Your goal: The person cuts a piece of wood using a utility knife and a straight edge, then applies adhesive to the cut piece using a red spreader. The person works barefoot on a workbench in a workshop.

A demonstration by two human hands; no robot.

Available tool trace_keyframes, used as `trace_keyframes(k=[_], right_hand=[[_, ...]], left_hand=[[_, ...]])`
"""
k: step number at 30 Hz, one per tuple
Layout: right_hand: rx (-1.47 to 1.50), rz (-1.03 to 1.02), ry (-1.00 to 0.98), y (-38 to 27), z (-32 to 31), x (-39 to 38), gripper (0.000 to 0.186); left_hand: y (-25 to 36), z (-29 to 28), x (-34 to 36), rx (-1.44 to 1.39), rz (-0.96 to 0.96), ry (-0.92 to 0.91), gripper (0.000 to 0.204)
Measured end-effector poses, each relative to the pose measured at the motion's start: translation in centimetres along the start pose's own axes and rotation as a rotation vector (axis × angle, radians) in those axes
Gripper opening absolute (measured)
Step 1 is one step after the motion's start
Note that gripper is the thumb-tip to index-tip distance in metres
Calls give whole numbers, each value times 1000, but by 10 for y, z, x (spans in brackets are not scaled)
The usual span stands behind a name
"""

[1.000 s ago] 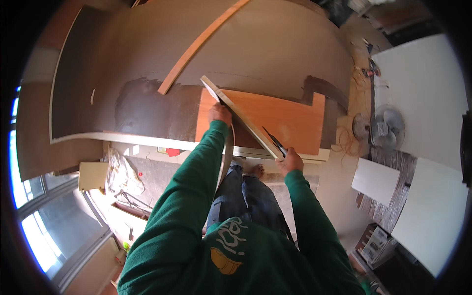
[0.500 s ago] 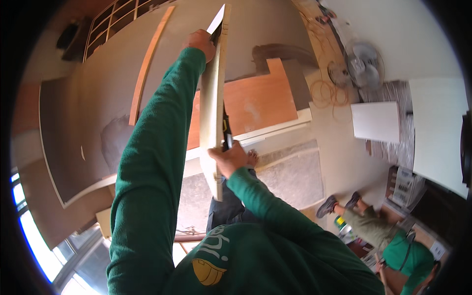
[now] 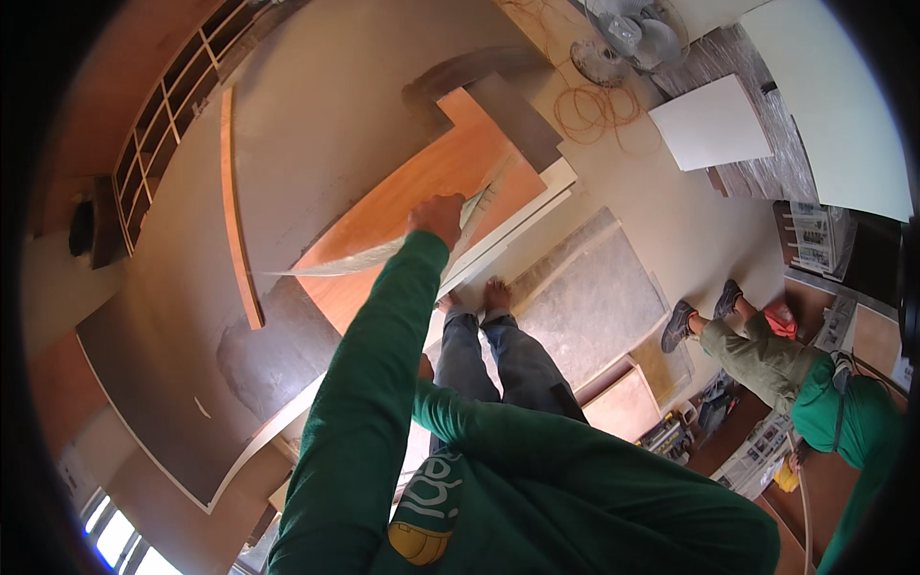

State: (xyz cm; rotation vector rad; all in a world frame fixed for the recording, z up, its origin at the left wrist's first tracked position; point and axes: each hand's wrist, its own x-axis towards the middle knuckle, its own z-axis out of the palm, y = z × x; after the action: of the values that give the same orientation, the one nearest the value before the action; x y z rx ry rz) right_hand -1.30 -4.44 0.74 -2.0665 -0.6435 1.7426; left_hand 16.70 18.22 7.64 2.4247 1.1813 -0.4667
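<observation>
Ahead of me my left hand point(image 3: 436, 218) is closed on a pale board point(image 3: 471, 213), which is smeared by motion and seen nearly edge-on. A whitish, blurred stretch of it also runs left from beneath the hand. It crosses above an orange-brown sheet point(image 3: 412, 187) lying on the large grey-brown work surface. Of my right hand point(image 3: 425, 368) only a small part shows beside my left sleeve. Its fingers are hidden, so what it holds cannot be seen.
A narrow orange-brown strip point(image 3: 235, 211) lies left on the work surface. To the right are coiled orange cord point(image 3: 596, 105), a fan point(image 3: 637, 34) and a white panel point(image 3: 711, 123). Another person point(image 3: 776, 369) in green bends at lower right, near an open wooden box point(image 3: 621, 401).
The board, upright before me earlier, has swung round and is now blurred. My left hand came nearer. My right hand left the board's lower end and drew back behind my left sleeve.
</observation>
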Motion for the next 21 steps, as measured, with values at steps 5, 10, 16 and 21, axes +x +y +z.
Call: trace_keyframes(k=[5, 10, 16, 21], right_hand=[[243, 71, -9, 5, -12, 50, 35], [872, 138, 195, -10, -120, 40, 23], [-269, -420, 801, -117, -323, 6, 26], [-595, -774, 621, -199, -378, 77, 35]], left_hand=[[-19, 34, 21, -225, -58, 74, 33], [-71, 70, 11, -495, -118, 464, 16], [-98, 58, 1, -510, -42, 716, 6], [-77, 42, -1, -472, 17, 531, 15]])
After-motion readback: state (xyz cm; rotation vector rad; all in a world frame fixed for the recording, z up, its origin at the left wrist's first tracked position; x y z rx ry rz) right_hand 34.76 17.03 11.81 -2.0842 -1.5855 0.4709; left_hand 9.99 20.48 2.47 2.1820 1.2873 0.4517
